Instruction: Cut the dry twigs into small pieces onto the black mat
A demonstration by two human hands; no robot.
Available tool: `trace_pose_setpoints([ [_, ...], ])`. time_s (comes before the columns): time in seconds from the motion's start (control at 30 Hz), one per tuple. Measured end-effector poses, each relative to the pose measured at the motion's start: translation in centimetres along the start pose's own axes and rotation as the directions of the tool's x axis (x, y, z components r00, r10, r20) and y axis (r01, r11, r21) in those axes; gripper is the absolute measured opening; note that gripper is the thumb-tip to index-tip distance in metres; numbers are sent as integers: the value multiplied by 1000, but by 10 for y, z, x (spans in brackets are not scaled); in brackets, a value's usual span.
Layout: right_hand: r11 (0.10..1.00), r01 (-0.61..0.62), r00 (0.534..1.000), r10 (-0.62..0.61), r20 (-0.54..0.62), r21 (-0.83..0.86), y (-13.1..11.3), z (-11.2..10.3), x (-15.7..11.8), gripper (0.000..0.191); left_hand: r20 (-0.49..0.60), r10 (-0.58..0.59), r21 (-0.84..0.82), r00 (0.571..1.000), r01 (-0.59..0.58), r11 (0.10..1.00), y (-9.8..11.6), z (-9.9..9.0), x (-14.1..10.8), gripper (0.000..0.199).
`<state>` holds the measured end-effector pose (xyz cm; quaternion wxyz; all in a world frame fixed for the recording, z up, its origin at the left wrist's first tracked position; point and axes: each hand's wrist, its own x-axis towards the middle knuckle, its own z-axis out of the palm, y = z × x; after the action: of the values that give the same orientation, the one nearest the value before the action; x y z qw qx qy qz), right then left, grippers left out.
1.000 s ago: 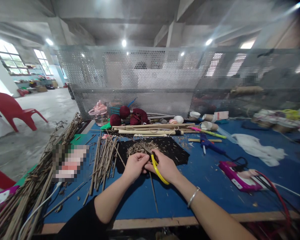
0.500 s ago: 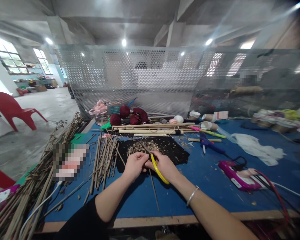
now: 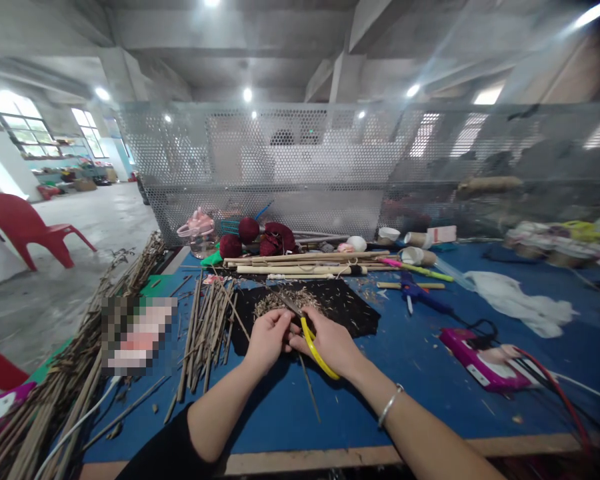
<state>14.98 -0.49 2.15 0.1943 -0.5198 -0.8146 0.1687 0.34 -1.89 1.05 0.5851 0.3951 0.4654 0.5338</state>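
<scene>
Over a black cloth (image 3: 347, 303) scattered with small dry clippings (image 3: 307, 293), both hands are close together. My right hand (image 3: 327, 340) is closed round yellow-handled scissors (image 3: 316, 350), whose blades point up and left over the clippings. My left hand (image 3: 269, 339) has its thumb and fingers pressed together beside the scissors, pinching something too small to make out. A thin dry stem (image 3: 310, 390) runs down from beneath the hands toward the table's front. Left of the cloth lies a pile of cut dry stalks (image 3: 200, 340).
A large bundle of dry branches (image 3: 87, 340) lies at the left. Behind the cloth are light sticks (image 3: 300, 269) and dark red balls (image 3: 249, 230). At the right are a blue glue gun (image 3: 420, 291), a purple power strip (image 3: 485, 363) and white cloth (image 3: 520, 300).
The view has tilted slightly upward. My hands have drawn a little apart at the fingertips; the scissors remain in my right hand.
</scene>
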Motion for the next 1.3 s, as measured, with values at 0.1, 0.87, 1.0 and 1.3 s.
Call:
trace_pose_setpoints([
  [0.1, 999, 29, 999, -28, -20, 31, 2, 3, 1, 60, 23, 32, 32, 999, -32, 999, -2, 0, 1, 40],
  [0.87, 997, -76, 996, 77, 42, -9, 2, -1, 2, 55, -11, -22, 148, 1000, 23, 989, -8, 1, 2, 35],
  [1.0, 998, -67, 996, 68, 64, -18, 3, -2, 3, 50, -24, -50, 169, 998, 53, 984, -7, 2, 1, 33],
  [1.3, 999, -49, 997, 48, 53, 23, 8, 1, 6, 42, -23, -44, 122, 999, 47, 991, -3, 0, 2, 36],
])
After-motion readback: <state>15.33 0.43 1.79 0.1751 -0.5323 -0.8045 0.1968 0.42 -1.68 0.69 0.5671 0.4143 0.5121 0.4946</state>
